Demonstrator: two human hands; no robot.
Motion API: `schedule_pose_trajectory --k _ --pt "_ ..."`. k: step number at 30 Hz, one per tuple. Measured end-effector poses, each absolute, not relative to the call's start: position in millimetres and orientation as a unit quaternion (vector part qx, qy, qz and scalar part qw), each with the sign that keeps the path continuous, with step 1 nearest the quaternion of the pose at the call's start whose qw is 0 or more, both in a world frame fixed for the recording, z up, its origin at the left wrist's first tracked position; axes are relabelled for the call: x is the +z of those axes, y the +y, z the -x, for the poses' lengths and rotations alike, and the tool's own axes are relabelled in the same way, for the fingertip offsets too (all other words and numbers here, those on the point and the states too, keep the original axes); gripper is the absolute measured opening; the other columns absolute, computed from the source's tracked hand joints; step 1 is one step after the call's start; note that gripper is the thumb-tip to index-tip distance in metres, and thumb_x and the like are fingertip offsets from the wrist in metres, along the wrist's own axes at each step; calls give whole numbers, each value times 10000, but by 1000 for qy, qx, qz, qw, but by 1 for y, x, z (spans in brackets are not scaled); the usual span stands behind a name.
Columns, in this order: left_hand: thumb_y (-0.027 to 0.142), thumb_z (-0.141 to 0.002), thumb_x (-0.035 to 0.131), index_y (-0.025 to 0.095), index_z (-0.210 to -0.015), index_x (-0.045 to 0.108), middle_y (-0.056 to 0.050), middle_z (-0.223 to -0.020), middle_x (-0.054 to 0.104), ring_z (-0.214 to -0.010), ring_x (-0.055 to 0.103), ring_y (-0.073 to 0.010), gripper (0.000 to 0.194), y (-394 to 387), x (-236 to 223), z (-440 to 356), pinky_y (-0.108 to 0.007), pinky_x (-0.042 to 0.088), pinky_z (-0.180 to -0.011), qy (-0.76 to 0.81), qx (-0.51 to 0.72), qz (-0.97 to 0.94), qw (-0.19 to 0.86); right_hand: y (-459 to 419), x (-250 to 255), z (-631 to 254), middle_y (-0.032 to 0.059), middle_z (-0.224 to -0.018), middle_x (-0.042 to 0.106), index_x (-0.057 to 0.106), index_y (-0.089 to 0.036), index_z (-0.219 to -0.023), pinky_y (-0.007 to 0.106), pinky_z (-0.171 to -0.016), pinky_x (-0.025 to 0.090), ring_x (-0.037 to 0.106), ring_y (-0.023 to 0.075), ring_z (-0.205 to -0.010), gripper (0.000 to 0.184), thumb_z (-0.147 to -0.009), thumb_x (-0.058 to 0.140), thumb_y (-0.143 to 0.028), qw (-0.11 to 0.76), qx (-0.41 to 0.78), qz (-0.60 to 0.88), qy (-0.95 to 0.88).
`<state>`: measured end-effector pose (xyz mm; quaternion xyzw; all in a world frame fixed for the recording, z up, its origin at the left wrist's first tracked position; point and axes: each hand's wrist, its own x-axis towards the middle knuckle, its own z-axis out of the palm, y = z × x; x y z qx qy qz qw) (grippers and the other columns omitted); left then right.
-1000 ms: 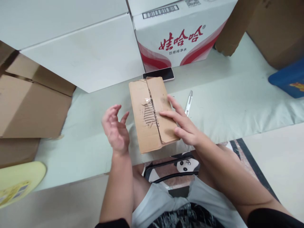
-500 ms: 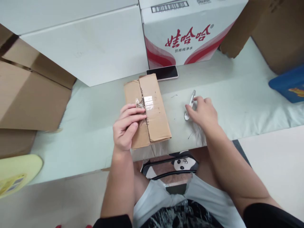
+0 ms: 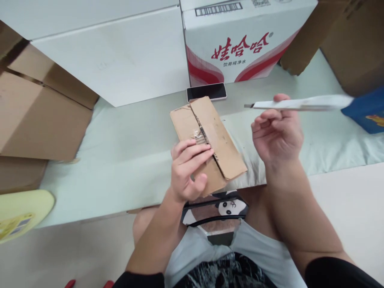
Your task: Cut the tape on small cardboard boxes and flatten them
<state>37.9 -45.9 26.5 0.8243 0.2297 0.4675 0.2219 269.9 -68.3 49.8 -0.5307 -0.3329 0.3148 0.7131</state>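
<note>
A small brown cardboard box [image 3: 223, 138] lies at a slant on the cloth-covered table, with a seam between its top flaps and clear tape across it. My left hand [image 3: 192, 166] is on the near left part of the box, fingers at the seam and thumb bent by the side, gripping it. To the right, above the cloth, my right hand [image 3: 279, 132] is closed on a white box cutter [image 3: 295, 105]. The cutter is held level, its dark blade end pointing left towards the box; its right end is blurred.
A phone [image 3: 207, 92] lies behind the box, against a white and red carton [image 3: 240, 52]. A large white box [image 3: 120, 60] stands at back left, brown cartons [image 3: 45, 116] at far left. A yellow container [image 3: 27, 212] and a blue object [image 3: 366, 112] flank the table.
My right hand has lifted the box cutter off the cloth and turned it level. The cardboard box has shifted right, its near end swung further right, with my left hand on it.
</note>
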Motion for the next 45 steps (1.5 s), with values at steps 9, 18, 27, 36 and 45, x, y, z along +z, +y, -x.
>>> schedule_pose_trajectory --k 9,18,27,36,45 --pt "499 -940 375 220 -1234 679 -102 -1148 737 -1196 550 -296 507 -70 16 -65 -518 329 -1110 229 453 -844 172 -103 91 -239 -38 -605 679 608 -275 -1004 252 -385 415 596 137 -454 323 -861 648 -562 670 429 473 -378" --pt "454 -952 346 223 -1196 643 -118 -1233 686 -1189 560 -283 449 -69 13 -68 -511 346 -1075 225 484 -829 167 -98 85 -243 6 -626 711 630 -239 -868 245 -412 509 648 143 -470 519 -827 580 -753 619 471 498 -383" --pt "483 -927 390 253 -1194 634 -81 -1128 742 -1110 622 -277 428 -63 14 -66 -488 411 -1027 227 495 -820 177 -102 83 -236 -25 -603 609 681 -239 -846 254 -410 398 522 110 -471 200 -830 720 -434 584 352 583 -441" --pt "575 -979 339 253 -1379 550 -107 -1365 623 -1161 623 -263 556 -52 15 -64 -432 474 -987 218 545 -776 229 -100 85 -236 -33 -563 544 654 -258 -904 245 -352 331 472 113 -416 122 -834 610 -347 586 379 597 -396" --pt "502 -953 360 216 -1197 686 -102 -1031 696 -1064 573 -281 498 -56 23 -68 -463 441 -970 248 480 -821 185 -103 87 -234 -29 -593 569 649 -246 -915 258 -411 409 503 118 -456 113 -839 614 -320 569 365 607 -418"
